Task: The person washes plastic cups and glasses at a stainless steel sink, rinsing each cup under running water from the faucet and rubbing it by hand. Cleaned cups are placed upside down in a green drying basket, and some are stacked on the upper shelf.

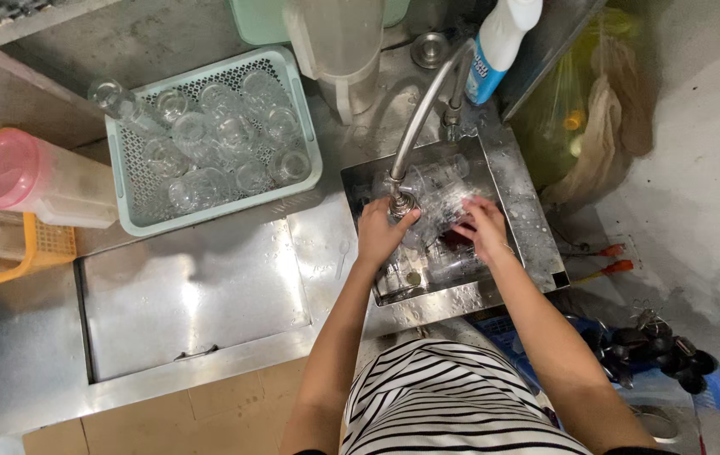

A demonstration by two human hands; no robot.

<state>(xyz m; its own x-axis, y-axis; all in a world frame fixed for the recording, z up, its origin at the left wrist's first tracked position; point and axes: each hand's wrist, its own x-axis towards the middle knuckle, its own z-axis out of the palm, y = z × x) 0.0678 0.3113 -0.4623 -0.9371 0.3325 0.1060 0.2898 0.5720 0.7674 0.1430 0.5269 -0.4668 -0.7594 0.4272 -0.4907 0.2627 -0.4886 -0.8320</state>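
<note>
A pale green dish basket [301,126] full of clear glasses [208,143]; left of it, a pink-lidded pitcher [36,181]; right of it, a white-and-blue spray bottle [499,42].

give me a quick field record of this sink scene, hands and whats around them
left hand: holds a clear glass under the tap
right hand: on the glass with a dark sponge
sink: steel, more glasses inside
basket: pale green, full of upturned glasses
jug: pink lid, lying left
bottle: white and blue, behind the tap
</note>
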